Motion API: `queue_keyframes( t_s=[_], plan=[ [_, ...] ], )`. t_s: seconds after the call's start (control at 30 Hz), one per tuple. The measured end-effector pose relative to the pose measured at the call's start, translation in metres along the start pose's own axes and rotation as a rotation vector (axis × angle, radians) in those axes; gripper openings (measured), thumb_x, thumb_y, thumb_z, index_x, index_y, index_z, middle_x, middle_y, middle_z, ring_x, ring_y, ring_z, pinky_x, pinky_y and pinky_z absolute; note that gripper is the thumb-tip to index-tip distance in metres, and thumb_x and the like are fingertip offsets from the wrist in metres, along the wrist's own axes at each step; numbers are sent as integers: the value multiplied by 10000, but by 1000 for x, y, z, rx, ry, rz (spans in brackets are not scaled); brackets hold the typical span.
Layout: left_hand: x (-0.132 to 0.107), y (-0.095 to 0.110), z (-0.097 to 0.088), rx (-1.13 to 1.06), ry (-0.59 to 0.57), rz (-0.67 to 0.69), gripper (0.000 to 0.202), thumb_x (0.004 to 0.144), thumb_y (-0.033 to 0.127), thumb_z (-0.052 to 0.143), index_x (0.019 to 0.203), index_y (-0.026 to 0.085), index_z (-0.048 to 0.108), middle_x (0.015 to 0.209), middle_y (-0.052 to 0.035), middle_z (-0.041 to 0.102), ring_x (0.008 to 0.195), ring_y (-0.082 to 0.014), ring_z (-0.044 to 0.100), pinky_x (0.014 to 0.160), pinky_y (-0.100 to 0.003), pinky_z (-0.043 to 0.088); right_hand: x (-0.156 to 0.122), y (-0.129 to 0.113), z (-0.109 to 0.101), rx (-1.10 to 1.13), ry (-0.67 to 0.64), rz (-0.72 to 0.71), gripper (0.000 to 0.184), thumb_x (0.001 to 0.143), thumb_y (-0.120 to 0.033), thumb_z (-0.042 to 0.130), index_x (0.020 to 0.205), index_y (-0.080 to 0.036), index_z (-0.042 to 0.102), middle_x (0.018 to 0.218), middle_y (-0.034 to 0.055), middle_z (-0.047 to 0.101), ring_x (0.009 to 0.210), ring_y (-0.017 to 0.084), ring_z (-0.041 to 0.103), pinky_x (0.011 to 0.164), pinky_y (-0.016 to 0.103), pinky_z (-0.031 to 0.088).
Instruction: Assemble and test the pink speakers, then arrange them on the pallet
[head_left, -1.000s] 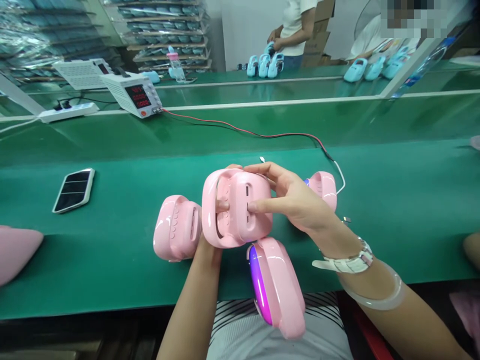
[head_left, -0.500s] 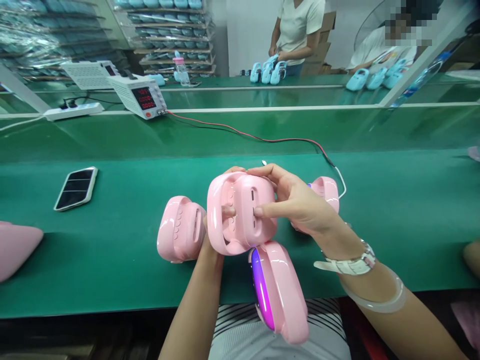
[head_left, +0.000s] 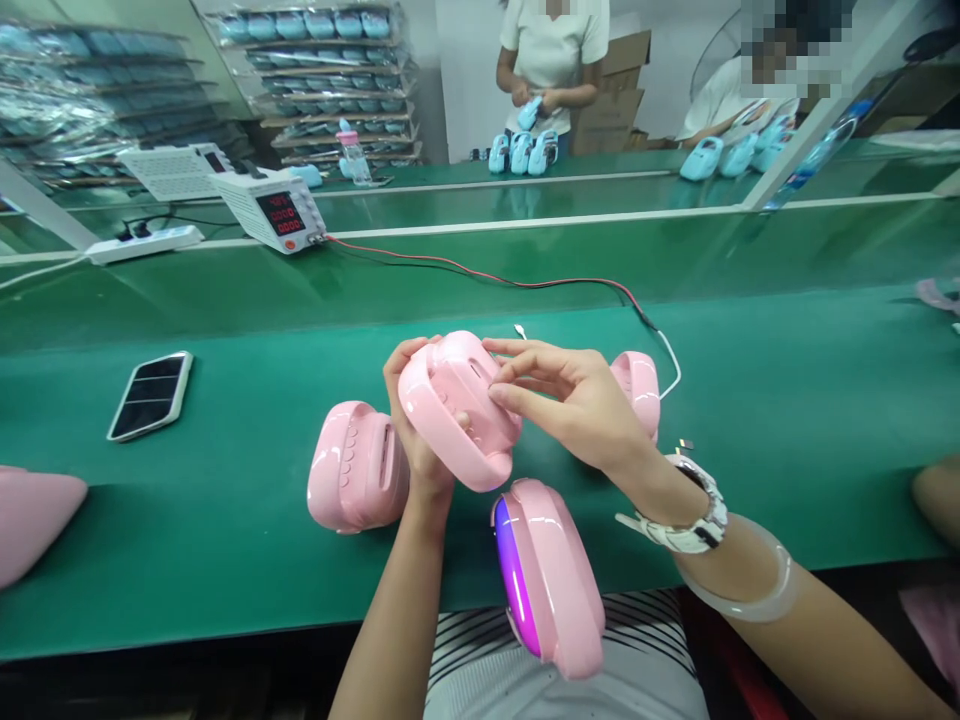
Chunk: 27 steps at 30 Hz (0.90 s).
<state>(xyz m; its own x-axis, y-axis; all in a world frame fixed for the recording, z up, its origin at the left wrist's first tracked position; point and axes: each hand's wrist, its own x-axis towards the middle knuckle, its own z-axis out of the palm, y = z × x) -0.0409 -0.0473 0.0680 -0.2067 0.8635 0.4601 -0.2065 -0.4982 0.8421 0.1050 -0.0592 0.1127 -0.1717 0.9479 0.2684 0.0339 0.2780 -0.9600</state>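
Observation:
A pink handled device (head_left: 450,405) is raised above the green belt (head_left: 225,520), gripped from below by my left hand (head_left: 420,440) with fingers through its handle. My right hand (head_left: 570,405) touches the device's top side, fingertips pinched at a slot there. Another pink device (head_left: 356,465) stands just left of it on the belt. A third one (head_left: 551,570), lit purple along one edge, lies at the belt's near edge by my lap. A fourth (head_left: 637,385) shows behind my right hand.
A phone (head_left: 150,393) lies on the belt at left. A power supply (head_left: 274,205) with red and black leads (head_left: 525,283) sits on the far bench, beside a power strip (head_left: 142,243). Two people handle blue devices (head_left: 517,152) at the back. A pink object (head_left: 30,515) lies at far left.
The held device has tilted to the left and my left fingers have shifted on its handle. My right fingertips have moved from its slotted face to a pinch at its top side.

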Motion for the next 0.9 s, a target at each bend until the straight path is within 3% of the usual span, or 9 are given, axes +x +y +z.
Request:
queue_keyframes(
  t_s=[0.1, 0.2, 0.37, 0.47, 0.57, 0.63, 0.73, 0.83, 0.9],
  plan=[
    [-2, -2, -1, 68, -16, 189, 538, 653, 412, 741, 1142, 304, 545, 1221, -19, 510, 1172, -257, 468, 1041, -389, 355, 3, -2, 1, -64, -15, 33, 68, 806, -226, 645, 769, -170, 652, 1212, 79, 622, 1139, 237, 577, 974, 433, 477],
    [2, -6, -2, 95, 1, 226, 539, 642, 372, 726, 1145, 277, 557, 1183, -25, 538, 1111, -249, 491, 1014, -368, 361, 0, -20, -12, -115, 89, 18, 91, 844, -211, 593, 775, -165, 631, 1101, 78, 660, 999, 201, 635, 901, 383, 513],
    [16, -37, -1, 116, 39, -109, 439, 665, 363, 647, 1073, 226, 563, 1043, -31, 576, 978, -221, 544, 886, -313, 425, -40, -44, -69, -263, 444, -83, 95, 835, -289, 656, 854, -198, 671, 1053, 49, 673, 932, 191, 644, 839, 331, 518],
    [24, -59, 7, 155, -36, -243, 409, 636, 338, 645, 1013, 200, 569, 995, -25, 589, 970, -219, 550, 873, -303, 426, -71, -15, -108, -360, 577, 127, 177, 762, -394, 701, 793, -222, 675, 1058, 60, 678, 996, 247, 622, 902, 410, 484],
    [33, -69, 18, 187, -158, -299, 392, 602, 308, 611, 975, 191, 578, 970, -22, 603, 940, -216, 554, 859, -302, 425, -98, 29, -137, -473, 553, 429, 273, 677, -496, 695, 714, -228, 661, 1118, 83, 667, 1089, 310, 576, 951, 482, 436],
    [40, -68, 24, 216, -249, -374, 370, 604, 322, 580, 949, 189, 578, 914, -18, 603, 886, -210, 558, 819, -304, 431, -111, 51, -147, -523, 562, 534, 333, 631, -544, 673, 697, -218, 658, 1150, 103, 652, 1094, 333, 571, 927, 493, 446],
    [52, -67, 27, 363, -349, -381, 334, 624, 333, 563, 923, 185, 593, 877, -23, 604, 895, -221, 560, 853, -332, 428, -122, 67, -153, -549, 603, 567, 377, 580, -567, 662, 695, -207, 662, 1144, 114, 650, 1010, 335, 609, 862, 489, 480],
    [60, -71, 27, 516, -372, -298, 291, 664, 310, 565, 906, 158, 619, 947, -67, 641, 990, -261, 569, 953, -387, 406, -125, 73, -154, -629, 558, 532, 313, 618, -538, 668, 665, -229, 672, 1118, 113, 658, 941, 342, 623, 817, 503, 490],
    [57, -71, 25, 490, -351, -346, 305, 724, 290, 544, 978, 141, 623, 1056, -100, 657, 1065, -275, 574, 996, -408, 399, -126, 72, -158, -712, 508, 511, 240, 666, -492, 692, 653, -252, 687, 1094, 127, 662, 892, 351, 627, 754, 498, 497]
  ],
)
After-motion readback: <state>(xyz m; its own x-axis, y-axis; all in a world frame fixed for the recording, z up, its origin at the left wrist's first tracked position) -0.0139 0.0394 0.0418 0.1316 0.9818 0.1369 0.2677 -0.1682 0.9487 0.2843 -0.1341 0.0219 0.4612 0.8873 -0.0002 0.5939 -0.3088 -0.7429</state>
